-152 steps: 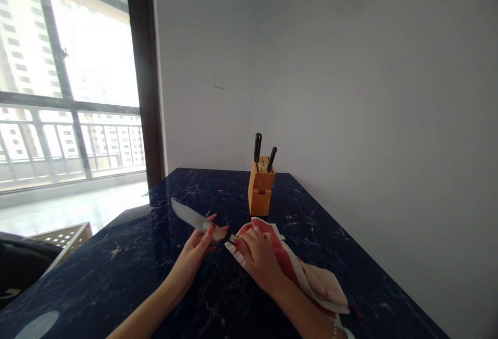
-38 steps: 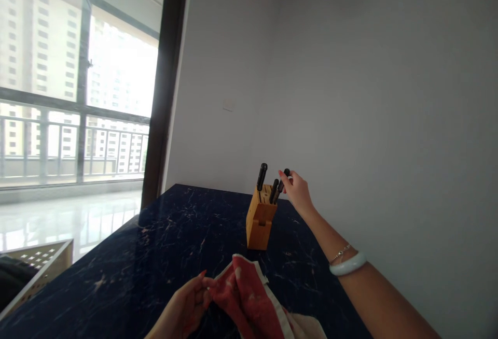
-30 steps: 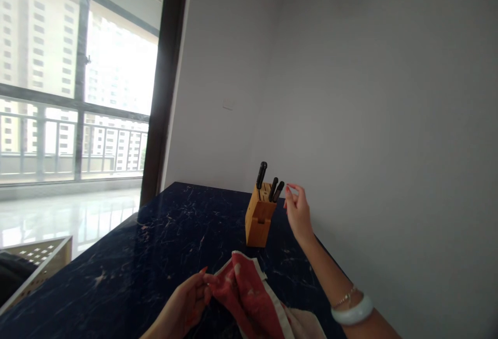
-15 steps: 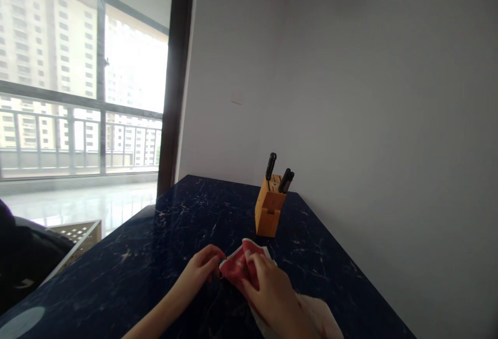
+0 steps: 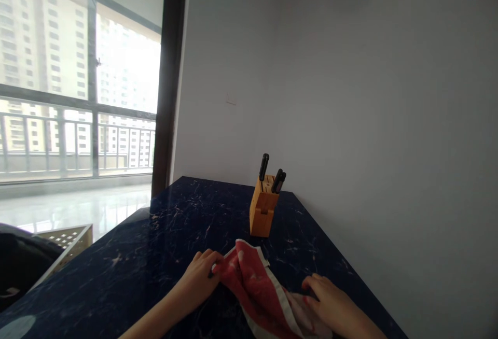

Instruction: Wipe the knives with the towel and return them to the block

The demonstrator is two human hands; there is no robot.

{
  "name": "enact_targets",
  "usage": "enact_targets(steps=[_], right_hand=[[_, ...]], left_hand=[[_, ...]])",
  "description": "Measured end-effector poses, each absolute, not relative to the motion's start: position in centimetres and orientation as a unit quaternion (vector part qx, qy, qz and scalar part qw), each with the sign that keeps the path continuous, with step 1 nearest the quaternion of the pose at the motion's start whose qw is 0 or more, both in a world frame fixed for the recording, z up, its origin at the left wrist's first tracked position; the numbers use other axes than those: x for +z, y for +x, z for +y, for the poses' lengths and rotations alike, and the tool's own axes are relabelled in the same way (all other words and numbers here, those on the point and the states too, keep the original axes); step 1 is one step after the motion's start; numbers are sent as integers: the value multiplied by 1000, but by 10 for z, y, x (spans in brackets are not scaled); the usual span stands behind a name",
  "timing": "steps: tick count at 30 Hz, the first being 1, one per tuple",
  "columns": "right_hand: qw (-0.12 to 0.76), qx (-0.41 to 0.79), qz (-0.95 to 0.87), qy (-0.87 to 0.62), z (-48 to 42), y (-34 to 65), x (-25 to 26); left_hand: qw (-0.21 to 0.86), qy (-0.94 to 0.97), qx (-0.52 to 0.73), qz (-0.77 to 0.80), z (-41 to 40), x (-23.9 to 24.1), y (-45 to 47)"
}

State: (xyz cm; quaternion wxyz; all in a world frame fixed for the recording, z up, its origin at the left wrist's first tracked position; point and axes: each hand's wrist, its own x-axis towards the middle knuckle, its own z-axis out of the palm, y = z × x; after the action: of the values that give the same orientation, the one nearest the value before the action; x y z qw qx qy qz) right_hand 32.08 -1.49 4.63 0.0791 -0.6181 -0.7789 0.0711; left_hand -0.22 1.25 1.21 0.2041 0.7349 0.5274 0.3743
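Observation:
A red and white cloth point(image 5: 257, 290) lies on the dark blue marble table point(image 5: 155, 256) in front of me. My left hand point(image 5: 200, 277) is closed on the cloth's left corner, fingers curled over its edge. My right hand point(image 5: 330, 305) rests on the cloth's right part, fingers bent and pressing down on it. Beyond the cloth stands a wooden knife block point(image 5: 262, 209) with three black knife handles point(image 5: 272, 173) sticking out of it.
A grey wall runs along the table's right side and back. To the left is a large window with a dark frame point(image 5: 167, 80). A pale perforated box point(image 5: 66, 238) and a dark object point(image 5: 15, 266) sit low at the left.
I slid the knife into the block with my right hand, then brought that hand back to the cloth. In the last half second it moved from the cloth's left end to its right part.

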Motion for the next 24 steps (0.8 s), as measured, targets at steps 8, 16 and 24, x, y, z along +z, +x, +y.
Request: enact_targets(steps=[8,16,24], right_hand=[[110,161,-766,-612,-14,336,37],[124,168,-742,-637,8,340,32],[149,86,-722,-670,34,347,35]], left_hand=[[226,721,323,570,79,25,16],[315,754,235,527,115,13,39],[302,762,211,532,108,22,25]])
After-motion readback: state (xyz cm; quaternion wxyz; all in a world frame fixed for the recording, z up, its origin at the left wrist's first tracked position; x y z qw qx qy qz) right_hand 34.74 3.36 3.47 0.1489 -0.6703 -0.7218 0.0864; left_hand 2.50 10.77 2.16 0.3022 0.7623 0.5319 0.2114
